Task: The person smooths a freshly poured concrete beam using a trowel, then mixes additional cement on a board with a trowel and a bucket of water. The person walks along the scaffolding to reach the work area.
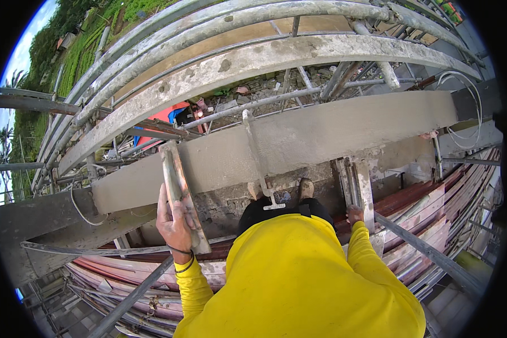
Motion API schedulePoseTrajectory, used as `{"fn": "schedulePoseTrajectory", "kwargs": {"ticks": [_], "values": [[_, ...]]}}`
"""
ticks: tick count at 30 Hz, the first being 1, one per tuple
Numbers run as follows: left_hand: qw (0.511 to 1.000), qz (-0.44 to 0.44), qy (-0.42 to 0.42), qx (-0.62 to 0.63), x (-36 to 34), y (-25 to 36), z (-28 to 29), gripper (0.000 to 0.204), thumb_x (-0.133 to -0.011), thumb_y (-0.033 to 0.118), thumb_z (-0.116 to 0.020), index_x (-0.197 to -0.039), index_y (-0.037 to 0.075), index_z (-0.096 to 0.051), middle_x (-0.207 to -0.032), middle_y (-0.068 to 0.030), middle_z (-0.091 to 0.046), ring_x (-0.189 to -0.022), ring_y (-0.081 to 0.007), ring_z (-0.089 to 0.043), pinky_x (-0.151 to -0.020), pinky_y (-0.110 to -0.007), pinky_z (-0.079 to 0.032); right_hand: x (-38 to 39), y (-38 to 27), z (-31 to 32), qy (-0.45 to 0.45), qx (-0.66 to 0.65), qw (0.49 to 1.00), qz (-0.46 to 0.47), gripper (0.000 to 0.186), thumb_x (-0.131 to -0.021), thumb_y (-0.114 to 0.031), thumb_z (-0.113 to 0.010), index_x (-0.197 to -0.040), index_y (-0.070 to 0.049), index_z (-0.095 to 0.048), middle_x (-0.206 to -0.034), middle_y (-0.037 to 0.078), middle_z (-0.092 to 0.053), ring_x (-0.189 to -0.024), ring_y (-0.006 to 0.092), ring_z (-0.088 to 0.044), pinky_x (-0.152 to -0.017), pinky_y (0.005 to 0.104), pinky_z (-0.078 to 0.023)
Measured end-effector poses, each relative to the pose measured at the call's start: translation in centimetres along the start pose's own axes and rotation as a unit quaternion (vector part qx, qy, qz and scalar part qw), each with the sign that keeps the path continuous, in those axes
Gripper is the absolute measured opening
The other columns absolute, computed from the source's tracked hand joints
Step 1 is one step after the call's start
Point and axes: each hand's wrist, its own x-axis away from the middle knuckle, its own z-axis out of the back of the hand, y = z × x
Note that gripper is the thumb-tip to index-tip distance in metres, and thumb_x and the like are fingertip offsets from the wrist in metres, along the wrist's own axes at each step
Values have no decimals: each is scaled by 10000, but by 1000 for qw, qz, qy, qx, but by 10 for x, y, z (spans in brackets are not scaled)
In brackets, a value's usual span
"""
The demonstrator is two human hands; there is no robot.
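Observation:
My left hand (176,225) grips a long, plaster-smeared float (195,224) with a rail-like handle, held upright at the near face of a grey plastered beam (321,135). My right hand (355,215) is closed at a second long, mud-stained board-like tool (364,194) with rails along it, held upright below the beam on the right. Between my hands, a metal clamp (253,152) with a T-shaped end crosses the beam. My yellow sleeves and shirt fill the lower middle, and my feet show beneath the beam.
Scaffold pipes (236,19) and a pale weathered rail (298,50) run beyond the beam. Loops of wire (479,121) hang at the right. Stacked reddish planks (417,219) lie below, crossed by diagonal pipes (434,256). Rubble (248,96), a red tarp and greenery lie farther down.

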Motion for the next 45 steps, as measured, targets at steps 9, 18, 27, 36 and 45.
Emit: {"fn": "schedulePoseTrajectory", "kwargs": {"ticks": [9,18,27,36,45], "values": [[997,-53,-52,-14,48,-14,-116,523,-999,70,-570,-1511,-12,-496,-1248,-129,-659,-1000,-144,-608,-843,-263,-482,-79,-37,44,-13,31,988,148,234,-926,-243,-616,-934,-60,-762,-760,73,-689,-692,175,-636,-673,364,-521],[974,-180,28,-131,27,-30,-90,517,-955,102,-602,-1460,0,-555,-1282,-273,-683,-1146,-281,-710,-969,-341,-529,-176,114,82,-58,285,927,238,355,-994,-320,-473,-897,-87,-722,-933,141,-744,-907,351,-710,-831,451,-560],[979,-147,107,-94,9,-28,-15,510,-970,113,-589,-1450,-52,-542,-1302,-232,-689,-1123,-206,-682,-970,-315,-518,-100,18,83,-182,63,980,-39,283,-1022,-225,-459,-1051,-128,-724,-924,72,-752,-785,230,-721,-583,398,-575],[978,-206,2,-43,25,-42,-92,545,-913,121,-629,-1451,56,-567,-1300,-263,-650,-984,-449,-688,-840,-397,-557,-83,-106,64,-161,66,984,43,219,-998,-194,-568,-1121,-74,-703,-932,109,-739,-741,246,-709,-571,398,-580],[963,-119,186,-153,-43,-101,108,528,-950,199,-603,-1456,54,-567,-1125,-193,-735,-811,-223,-683,-811,-348,-546,-163,-101,107,-395,8,885,248,175,-975,-178,-608,-1089,-70,-686,-884,108,-708,-651,225,-652,-520,377,-523]]}}
